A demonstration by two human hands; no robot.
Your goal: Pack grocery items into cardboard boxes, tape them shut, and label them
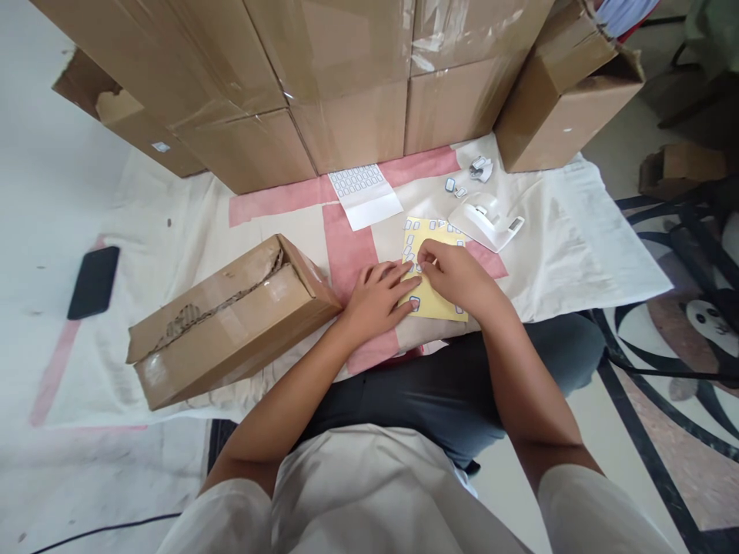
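A yellow sheet [437, 296] lies on the cloth in front of me, with several small blue-edged white stickers along its top, left side and lower corners. My left hand [375, 300] rests flat with fingers apart, its fingertips over the sheet's left edge. Over the upper middle of the sheet, my right hand [453, 275] is closed in a pinch, thumb and forefinger touching the paper; what they hold, if anything, is too small to make out. Behind lies a white sticker sheet [369, 208] with rows of blue-outlined labels on its far part.
A white tape dispenser [488, 221] stands right of the yellow sheet, with small label scraps [480, 168] behind it. A closed cardboard box [231, 319] sits at left, a black phone [93, 282] beyond it. Stacked cartons [346, 127] wall the back; an open carton [569, 115] stands at right.
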